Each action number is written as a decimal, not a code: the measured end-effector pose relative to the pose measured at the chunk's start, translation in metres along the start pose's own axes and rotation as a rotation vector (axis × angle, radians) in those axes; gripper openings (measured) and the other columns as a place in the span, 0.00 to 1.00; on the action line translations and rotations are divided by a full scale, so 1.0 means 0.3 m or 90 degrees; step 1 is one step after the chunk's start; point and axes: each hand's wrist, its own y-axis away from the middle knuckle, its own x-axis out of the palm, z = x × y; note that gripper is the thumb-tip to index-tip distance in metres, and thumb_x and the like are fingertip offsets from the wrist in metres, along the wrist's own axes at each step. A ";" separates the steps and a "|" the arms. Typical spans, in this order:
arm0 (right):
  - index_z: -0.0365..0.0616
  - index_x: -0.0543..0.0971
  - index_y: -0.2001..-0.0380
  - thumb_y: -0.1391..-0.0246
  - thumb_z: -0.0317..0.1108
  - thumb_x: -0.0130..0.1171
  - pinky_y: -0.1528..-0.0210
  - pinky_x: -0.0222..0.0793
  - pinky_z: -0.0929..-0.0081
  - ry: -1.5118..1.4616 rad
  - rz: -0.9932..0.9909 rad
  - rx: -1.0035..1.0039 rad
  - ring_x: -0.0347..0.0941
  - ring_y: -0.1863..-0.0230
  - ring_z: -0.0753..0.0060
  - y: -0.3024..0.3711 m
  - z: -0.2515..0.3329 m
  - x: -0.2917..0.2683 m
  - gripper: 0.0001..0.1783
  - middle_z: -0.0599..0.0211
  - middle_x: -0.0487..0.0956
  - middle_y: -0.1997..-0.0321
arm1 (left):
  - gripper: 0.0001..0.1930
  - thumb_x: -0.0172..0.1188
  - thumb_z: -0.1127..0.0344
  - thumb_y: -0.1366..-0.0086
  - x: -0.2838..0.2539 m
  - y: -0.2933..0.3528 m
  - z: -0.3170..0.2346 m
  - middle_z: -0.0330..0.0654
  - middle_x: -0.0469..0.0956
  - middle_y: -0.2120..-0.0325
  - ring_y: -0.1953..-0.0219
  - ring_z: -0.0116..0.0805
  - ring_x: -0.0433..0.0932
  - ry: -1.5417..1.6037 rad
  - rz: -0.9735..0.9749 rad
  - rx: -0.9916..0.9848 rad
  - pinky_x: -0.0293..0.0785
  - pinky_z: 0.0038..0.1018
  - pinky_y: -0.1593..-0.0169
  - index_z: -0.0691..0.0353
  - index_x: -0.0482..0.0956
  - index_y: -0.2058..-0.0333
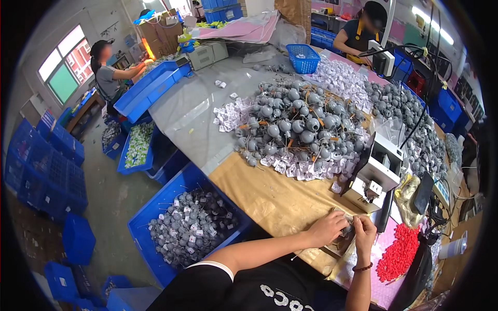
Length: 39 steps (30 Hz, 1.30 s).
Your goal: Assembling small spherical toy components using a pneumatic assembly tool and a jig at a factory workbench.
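At the table's near edge my left hand [330,228] is closed on a small grey part [349,226], mostly covered by the fingers. My right hand [365,231] is right beside it, thumb and fingers pinched together against the same spot. Whatever sits in that pinch is too small to name. Just beyond both hands stands a white boxy machine [374,173]. Farther off lies a large heap of round grey plastic parts [307,124] with thin wires and orange bits, edged by small white printed pieces [306,168]. Small red pieces [398,253] are piled right of my right hand.
A blue bin [140,226] of grey parts stands left of my left arm. More grey parts [399,103], black cables [425,78] and a white cup [453,249] are on the right. A blue basket [303,58] sits at the back. Two other people work farther away.
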 end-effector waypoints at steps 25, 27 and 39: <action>0.38 0.81 0.58 0.39 0.25 0.60 0.61 0.72 0.67 0.587 -0.094 -0.129 0.77 0.62 0.60 0.034 -0.077 -0.522 0.07 0.59 0.79 0.61 | 0.20 0.68 0.64 0.41 -0.918 0.411 0.019 0.45 0.80 0.59 0.53 0.50 0.77 -0.452 0.307 -0.347 0.74 0.46 0.51 0.59 0.76 0.51; 0.39 0.81 0.58 0.39 0.25 0.59 0.59 0.72 0.62 0.743 -0.119 -0.127 0.76 0.60 0.55 0.070 -0.116 -0.621 0.07 0.57 0.79 0.60 | 0.19 0.67 0.65 0.41 -0.823 0.330 0.087 0.46 0.79 0.59 0.53 0.50 0.77 -0.393 0.213 -0.229 0.74 0.45 0.52 0.60 0.76 0.51; 0.40 0.79 0.65 0.45 0.25 0.59 0.52 0.71 0.53 0.871 -0.100 -0.052 0.74 0.56 0.46 0.062 -0.224 -0.707 0.05 0.53 0.79 0.63 | 0.14 0.64 0.70 0.41 -0.186 -0.202 0.247 0.48 0.75 0.58 0.53 0.50 0.75 -0.216 -0.027 -0.030 0.77 0.41 0.53 0.64 0.77 0.56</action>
